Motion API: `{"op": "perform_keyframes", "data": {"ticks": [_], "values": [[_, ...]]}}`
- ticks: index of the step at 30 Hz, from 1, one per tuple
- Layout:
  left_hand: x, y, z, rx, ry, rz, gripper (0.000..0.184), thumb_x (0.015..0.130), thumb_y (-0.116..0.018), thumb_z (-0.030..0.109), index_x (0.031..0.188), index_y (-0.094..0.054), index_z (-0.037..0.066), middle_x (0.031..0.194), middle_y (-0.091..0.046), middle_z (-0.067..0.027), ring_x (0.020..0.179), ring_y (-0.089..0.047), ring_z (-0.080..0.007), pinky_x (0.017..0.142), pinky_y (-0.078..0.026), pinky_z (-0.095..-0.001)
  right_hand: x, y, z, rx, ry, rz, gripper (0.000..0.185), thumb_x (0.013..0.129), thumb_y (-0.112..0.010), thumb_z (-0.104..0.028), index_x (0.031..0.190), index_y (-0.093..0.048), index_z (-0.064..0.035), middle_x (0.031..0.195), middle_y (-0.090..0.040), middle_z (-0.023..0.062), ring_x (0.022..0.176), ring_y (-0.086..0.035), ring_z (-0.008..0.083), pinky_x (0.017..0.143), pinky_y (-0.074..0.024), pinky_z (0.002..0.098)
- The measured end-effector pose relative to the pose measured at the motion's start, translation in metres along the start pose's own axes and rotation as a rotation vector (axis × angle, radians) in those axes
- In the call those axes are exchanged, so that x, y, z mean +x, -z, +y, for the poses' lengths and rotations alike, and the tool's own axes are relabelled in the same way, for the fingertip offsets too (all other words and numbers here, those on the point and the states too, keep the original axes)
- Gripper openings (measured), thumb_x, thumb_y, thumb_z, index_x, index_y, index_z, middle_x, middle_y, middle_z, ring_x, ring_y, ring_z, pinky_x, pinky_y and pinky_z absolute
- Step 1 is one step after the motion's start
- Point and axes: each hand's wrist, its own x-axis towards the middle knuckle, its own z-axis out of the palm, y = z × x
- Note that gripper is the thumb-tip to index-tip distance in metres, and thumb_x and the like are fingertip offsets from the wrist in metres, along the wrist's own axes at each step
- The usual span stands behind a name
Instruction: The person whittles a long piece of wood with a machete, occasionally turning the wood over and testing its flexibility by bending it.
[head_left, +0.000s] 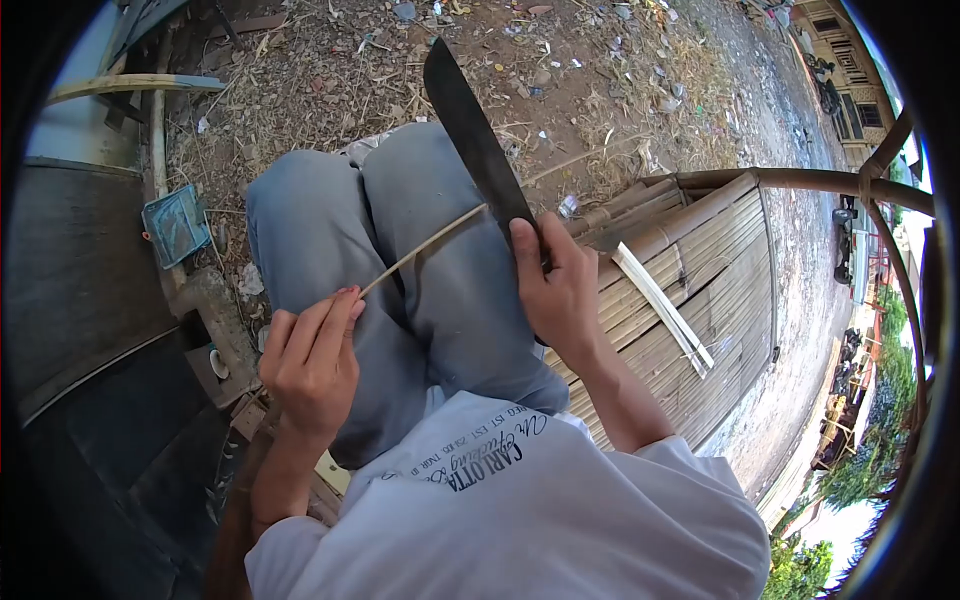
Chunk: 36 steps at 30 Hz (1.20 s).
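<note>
Pinched in the fingertips of the left hand (pixel 312 365), a thin, pale, wood-like stick (pixel 425 248) slants above faded blue-grey trousers (pixel 308 215) to a broad, dark metal blade (pixel 470 135), clasped near its base by the right hand (pixel 560 285). Should the edge skid, it could slice the trousers beneath; too deep a bite could snap the slender stick.
</note>
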Motion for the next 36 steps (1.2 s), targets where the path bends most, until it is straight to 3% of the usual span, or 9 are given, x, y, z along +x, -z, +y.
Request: {"op": "perform_keyframes", "data": {"ticks": [3, 7, 10, 11, 14, 16, 20, 23, 36], "values": [[-0.002, 0.002, -0.001, -0.022, 0.001, -0.010, 0.018, 0.073, -0.075, 0.004, 0.091, -0.072, 0.002, 0.080, -0.067, -0.0012, 0.058, -0.047, -0.0149, 0.048, -0.038, -0.0259, 0.044, 0.019, 0.024, 0.156, -0.282, 0.177, 0.035, 0.097, -0.051, -0.031, 0.079, -0.052, -0.0007, 0.055, -0.048, 0.0196, 0.048, -0.043, 0.0348, 0.048, -0.0349, 0.0395], [0.000, -0.005, 0.002, 0.007, 0.022, 0.026, 0.017, 0.073, -0.075, 0.004, 0.090, -0.072, 0.002, 0.079, -0.067, -0.0016, 0.057, -0.047, -0.0154, 0.049, -0.038, -0.0261, 0.012, 0.007, -0.008, 0.116, -0.126, -0.013, 0.034, 0.097, -0.051, -0.030, 0.081, -0.053, -0.0010, 0.056, -0.048, 0.0229, 0.052, -0.046, 0.0416, 0.048, -0.0356, 0.0402], [-0.003, -0.004, 0.000, -0.019, 0.014, 0.025, 0.017, 0.073, -0.076, 0.005, 0.090, -0.072, 0.002, 0.079, -0.067, -0.0017, 0.057, -0.046, -0.0156, 0.049, -0.038, -0.0265, -0.009, 0.008, -0.037, 0.057, -0.067, -0.095, 0.035, 0.096, -0.055, -0.029, 0.082, -0.051, 0.0028, 0.057, -0.046, 0.0121, 0.054, -0.036, 0.0145, 0.050, -0.0345, 0.0307], [-0.004, -0.002, 0.000, -0.031, 0.017, 0.032, 0.017, 0.074, -0.076, 0.005, 0.090, -0.072, 0.002, 0.078, -0.067, -0.0017, 0.056, -0.046, -0.0157, 0.049, -0.038, -0.0268, 0.009, 0.010, -0.011, 0.093, -0.124, 0.043, 0.034, 0.097, -0.051, -0.029, 0.080, -0.052, -0.0005, 0.057, -0.048, 0.0237, 0.053, -0.046, 0.0429, 0.049, -0.0372, 0.0401], [-0.003, -0.002, 0.005, 0.014, 0.010, 0.034, 0.016, 0.074, -0.075, 0.006, 0.090, -0.071, 0.003, 0.076, -0.065, -0.0014, 0.056, -0.045, -0.0159, 0.049, -0.038, -0.0269, 0.033, 0.053, 0.004, 0.456, -0.273, -0.103, 0.033, 0.096, -0.055, -0.029, 0.082, -0.053, 0.0012, 0.058, -0.051, 0.0118, 0.049, -0.045, 0.0150, 0.048, -0.0374, 0.0317], [0.002, -0.009, 0.005, -0.005, 0.023, 0.032, 0.016, 0.075, -0.075, 0.006, 0.090, -0.071, 0.003, 0.076, -0.064, -0.0012, 0.056, -0.045, -0.0160, 0.049, -0.039, -0.0268, -0.001, 0.007, -0.019, 0.151, -0.114, -0.020, 0.033, 0.096, -0.053, -0.027, 0.077, -0.052, -0.0012, 0.057, -0.052, 0.0209, 0.051, -0.045, 0.0424, 0.049, -0.0372, 0.0417], [0.000, -0.005, 0.003, -0.030, 0.005, 0.022, 0.014, 0.076, -0.075, 0.008, 0.089, -0.071, 0.004, 0.073, -0.062, -0.0005, 0.056, -0.045, -0.0164, 0.050, -0.040, -0.0267, 0.007, 0.005, -0.017, 0.102, -0.128, 0.043, 0.034, 0.096, -0.052, -0.028, 0.076, -0.051, 0.0000, 0.058, -0.051, 0.0214, 0.054, -0.046, 0.0417, 0.050, -0.0366, 0.0418], [0.005, 0.003, 0.000, -0.041, 0.027, -0.020, 0.016, 0.074, -0.075, 0.008, 0.090, -0.071, 0.003, 0.074, -0.063, -0.0006, 0.056, -0.047, -0.0166, 0.050, -0.040, -0.0270, 0.044, 0.020, 0.030, 0.113, -0.303, 0.171, 0.040, 0.098, -0.049, -0.032, 0.077, -0.053, 0.0021, 0.054, -0.045, 0.0072, 0.050, -0.047, 0.0142, 0.048, -0.0349, 0.0350], [-0.045, 0.099, -0.073, 0.258, 0.132, -0.206, 0.046, 0.063, -0.075, 0.002, 0.109, -0.068, 0.003, 0.085, -0.062, -0.0052, 0.066, -0.056, -0.0207, 0.056, -0.046, -0.0316, 0.034, -0.001, 0.030, 0.499, -0.496, 0.170, 0.034, 0.098, -0.050, -0.034, 0.078, -0.048, -0.0061, 0.054, -0.042, -0.0015, 0.042, -0.039, 0.0041, 0.037, -0.0290, 0.0197]]}}
